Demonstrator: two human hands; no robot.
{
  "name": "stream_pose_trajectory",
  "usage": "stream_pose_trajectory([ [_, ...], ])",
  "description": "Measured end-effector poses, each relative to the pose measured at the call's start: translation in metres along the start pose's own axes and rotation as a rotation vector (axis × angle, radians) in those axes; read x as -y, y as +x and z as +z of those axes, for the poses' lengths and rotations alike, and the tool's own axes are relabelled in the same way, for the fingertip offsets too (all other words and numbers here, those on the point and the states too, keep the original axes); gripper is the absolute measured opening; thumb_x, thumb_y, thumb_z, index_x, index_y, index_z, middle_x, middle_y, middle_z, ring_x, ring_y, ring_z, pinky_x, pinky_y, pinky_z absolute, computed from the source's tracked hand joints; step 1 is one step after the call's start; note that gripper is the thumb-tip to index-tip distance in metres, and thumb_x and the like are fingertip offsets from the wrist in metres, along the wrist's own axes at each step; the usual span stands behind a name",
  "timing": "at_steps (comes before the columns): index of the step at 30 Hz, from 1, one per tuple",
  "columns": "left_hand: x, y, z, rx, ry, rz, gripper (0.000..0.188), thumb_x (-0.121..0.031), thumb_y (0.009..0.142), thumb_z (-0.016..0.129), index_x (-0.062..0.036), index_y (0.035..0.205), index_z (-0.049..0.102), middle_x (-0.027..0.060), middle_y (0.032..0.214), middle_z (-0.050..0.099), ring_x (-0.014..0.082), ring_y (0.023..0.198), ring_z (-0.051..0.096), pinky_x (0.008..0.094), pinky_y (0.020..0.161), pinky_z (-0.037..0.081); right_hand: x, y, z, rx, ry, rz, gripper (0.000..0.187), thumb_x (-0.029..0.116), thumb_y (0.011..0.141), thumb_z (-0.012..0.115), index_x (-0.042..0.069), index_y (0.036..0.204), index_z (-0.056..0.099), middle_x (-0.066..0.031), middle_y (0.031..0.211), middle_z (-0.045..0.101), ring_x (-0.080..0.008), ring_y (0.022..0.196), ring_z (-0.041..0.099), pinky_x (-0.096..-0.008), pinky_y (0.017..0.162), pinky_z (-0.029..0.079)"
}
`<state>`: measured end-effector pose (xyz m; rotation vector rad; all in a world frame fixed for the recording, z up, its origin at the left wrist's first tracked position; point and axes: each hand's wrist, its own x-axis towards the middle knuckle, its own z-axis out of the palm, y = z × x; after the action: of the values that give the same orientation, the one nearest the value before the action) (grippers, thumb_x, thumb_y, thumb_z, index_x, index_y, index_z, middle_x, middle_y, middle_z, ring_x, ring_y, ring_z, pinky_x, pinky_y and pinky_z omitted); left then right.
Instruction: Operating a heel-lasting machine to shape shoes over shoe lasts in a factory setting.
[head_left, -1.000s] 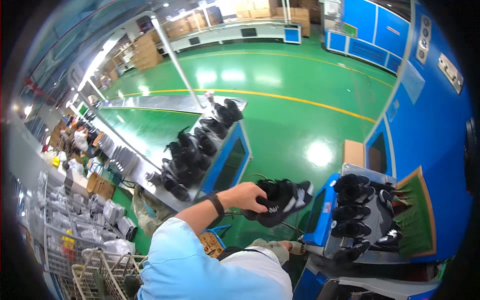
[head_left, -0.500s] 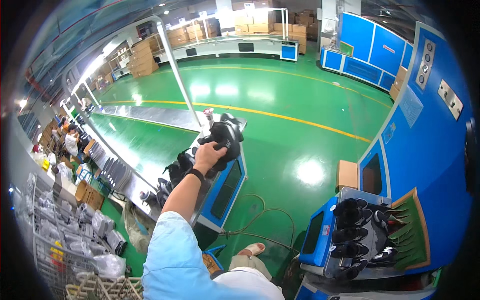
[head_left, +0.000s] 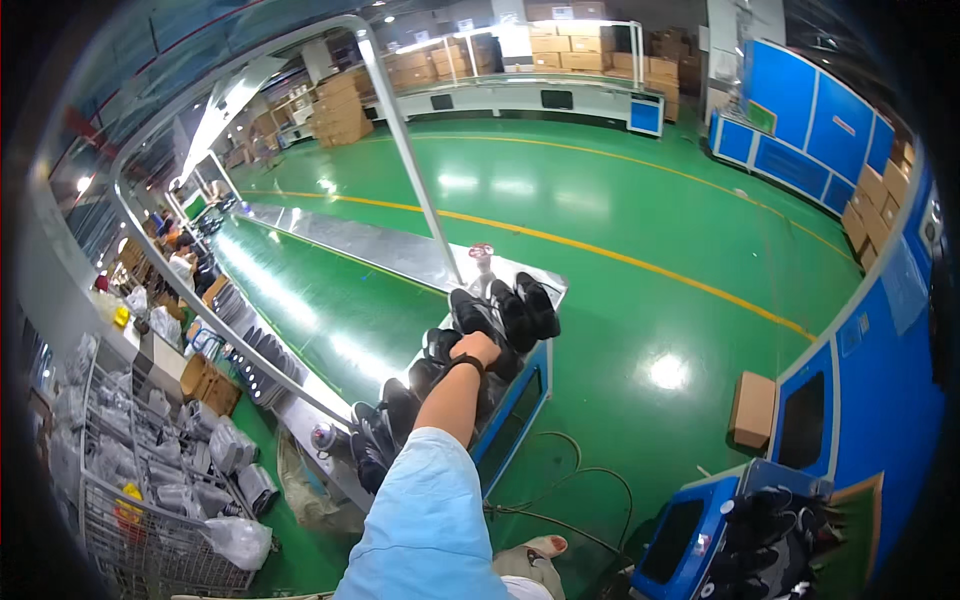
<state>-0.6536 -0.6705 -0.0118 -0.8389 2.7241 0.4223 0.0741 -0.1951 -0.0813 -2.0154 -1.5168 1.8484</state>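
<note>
My left hand (head_left: 476,349) reaches down onto the row of black shoes at the end of a metal-topped bench (head_left: 545,283). Its fingers appear closed on a black shoe (head_left: 505,358), though their tips are hidden among the shoes. Just beyond the hand, three more black shoes (head_left: 512,316) stand side by side, propped up at the bench's far corner. Nearer my arm, other black shoes (head_left: 372,440) lie along the same bench. My left wrist wears a dark band, and the sleeve is light blue. My right hand is outside the picture.
A red-topped knob (head_left: 481,252) and a metal frame post (head_left: 410,150) rise from the bench. Right of me stand a blue machine (head_left: 850,400), a table of shoes (head_left: 760,545) and a carton (head_left: 752,409). A hose (head_left: 600,475) crosses the floor. A wire cart (head_left: 130,520) holds bagged items.
The view has shifted, so the bench now sits farther right and lower. The shoe my left hand held up has come down, and shoes now stand in line at the bench's far corner.
</note>
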Motion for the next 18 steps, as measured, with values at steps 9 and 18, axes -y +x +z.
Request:
stream_pose_trajectory([
  [9,0.025,-0.035,-0.041,0.086,0.176,0.238,0.048,-0.047,0.086,0.064,-0.0108,0.116,0.076,0.0132,0.120,0.073,0.0304,0.113,0.070,0.0439,0.095,0.053,0.066,0.006,0.044,0.046,-0.400,-0.344,0.016,0.012,0.092,0.060,0.001,0.092,0.072,-0.0077,0.082,0.070,-0.0184,0.072,0.064,-0.0319,0.068,0.053],
  [18,-0.055,-0.246,0.000,0.248,-0.404,1.138,0.036,-0.035,0.097,0.062,-0.0005,0.105,0.070,0.0192,0.101,0.073,0.0375,0.095,0.069,0.0440,0.082,0.054,0.193,0.053,-0.093,0.110,0.675,-0.801,0.034,0.021,0.104,0.051,-0.003,0.127,0.063,-0.0167,0.123,0.066,-0.0265,0.118,0.062,-0.0390,0.105,0.048],
])
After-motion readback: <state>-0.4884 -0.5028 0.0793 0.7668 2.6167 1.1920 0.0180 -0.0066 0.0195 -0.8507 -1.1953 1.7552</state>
